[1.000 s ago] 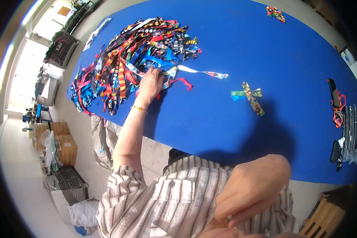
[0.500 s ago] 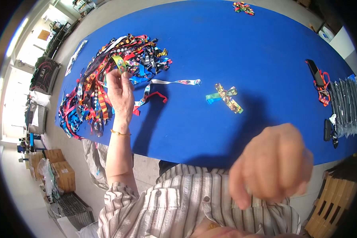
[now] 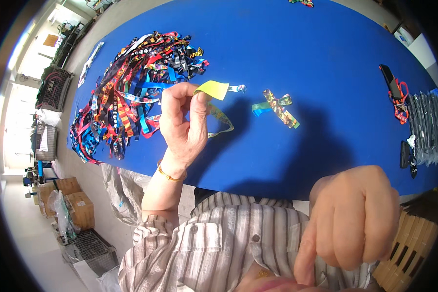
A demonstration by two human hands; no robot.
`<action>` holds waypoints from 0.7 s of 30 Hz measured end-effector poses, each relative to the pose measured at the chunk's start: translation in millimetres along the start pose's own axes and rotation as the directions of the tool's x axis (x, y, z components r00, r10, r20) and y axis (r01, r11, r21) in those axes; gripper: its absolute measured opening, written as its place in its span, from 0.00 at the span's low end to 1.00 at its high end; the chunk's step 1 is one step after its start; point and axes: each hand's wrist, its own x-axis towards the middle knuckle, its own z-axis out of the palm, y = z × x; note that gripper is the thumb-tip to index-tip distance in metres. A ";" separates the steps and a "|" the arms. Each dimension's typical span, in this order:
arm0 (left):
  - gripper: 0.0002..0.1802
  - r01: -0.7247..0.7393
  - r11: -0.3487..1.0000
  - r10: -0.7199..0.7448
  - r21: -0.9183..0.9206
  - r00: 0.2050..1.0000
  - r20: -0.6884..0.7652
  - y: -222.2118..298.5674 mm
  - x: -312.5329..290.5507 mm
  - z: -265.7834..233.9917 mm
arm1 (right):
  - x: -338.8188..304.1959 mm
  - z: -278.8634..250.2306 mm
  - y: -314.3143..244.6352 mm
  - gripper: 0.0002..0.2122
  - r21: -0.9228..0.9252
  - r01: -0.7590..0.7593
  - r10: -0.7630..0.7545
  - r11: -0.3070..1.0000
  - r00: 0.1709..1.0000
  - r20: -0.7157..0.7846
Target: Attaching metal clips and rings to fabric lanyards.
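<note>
My left hand (image 3: pixel 184 124) is closed, pinching a printed ribbon strap (image 3: pixel 214 90) between thumb and fingers above the blue table. The strap's plain yellow-green underside faces up at the pinch, and a patterned length loops down beside the hand. Left of that hand lies a tangled pile of colourful straps (image 3: pixel 131 87). To its right, several short straps lie crossed in a small bundle (image 3: pixel 279 108) on the table. My right hand (image 3: pixel 350 219) is raised close to the camera, back of the hand showing, its fingers curled. Whatever it may hold is hidden.
On the table's right side are a black and red-orange tool (image 3: pixel 393 90), a stack of dark plastic-wrapped packs (image 3: pixel 425 129) and a small black object (image 3: pixel 404 154). Another colourful bundle (image 3: pixel 302 2) sits at the far edge. Cardboard boxes (image 3: pixel 77 207) and wire baskets (image 3: pixel 90 253) stand at left.
My left hand has moved right, away from the pile, drawing the yellow-green strap with it. My right hand has shifted slightly right and lower.
</note>
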 end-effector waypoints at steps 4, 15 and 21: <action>0.05 0.065 0.998 -0.065 0.024 0.998 -0.012 -6.6 -7.9 -0.9 | -1.1 -0.6 -0.1 0.10 0.003 -0.018 0.018 1.000 1.000 0.001; 0.06 0.163 0.937 -0.068 0.310 0.953 -0.294 -61.9 27.0 -82.0 | 1.1 -5.4 5.7 0.08 0.046 0.002 -0.003 0.999 1.000 0.017; 0.16 0.235 0.621 0.049 0.748 0.940 -0.337 -115.7 38.9 -140.7 | 2.6 -5.0 3.9 0.09 0.053 0.046 -0.046 0.998 0.999 0.009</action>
